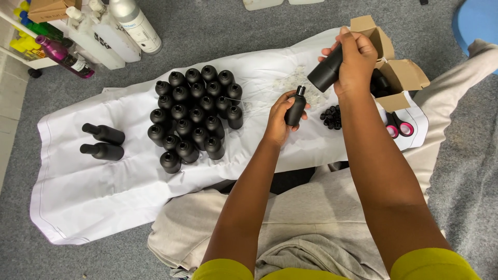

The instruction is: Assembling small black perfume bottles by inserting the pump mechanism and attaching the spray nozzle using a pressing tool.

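Note:
My left hand (280, 122) grips a small matte black bottle (296, 108) upright, its neck pointing up. My right hand (355, 59) holds a second black bottle (326, 71) tilted, its mouth pointing down-left toward the first one, a little above it. Both are raised over a white sheet (104, 192) spread on the grey carpet. To the left of my hands stands a tight cluster of several open black bottles (194, 114). Two capped black bottles (104, 142) lie on their sides further left.
A small heap of black caps (332, 116) lies on the sheet beside pink-handled scissors (398, 126). An open cardboard box (402, 75) sits behind my right hand. Large white and purple bottles (104, 31) stand at the top left. My legs in beige trousers (311, 218) are below.

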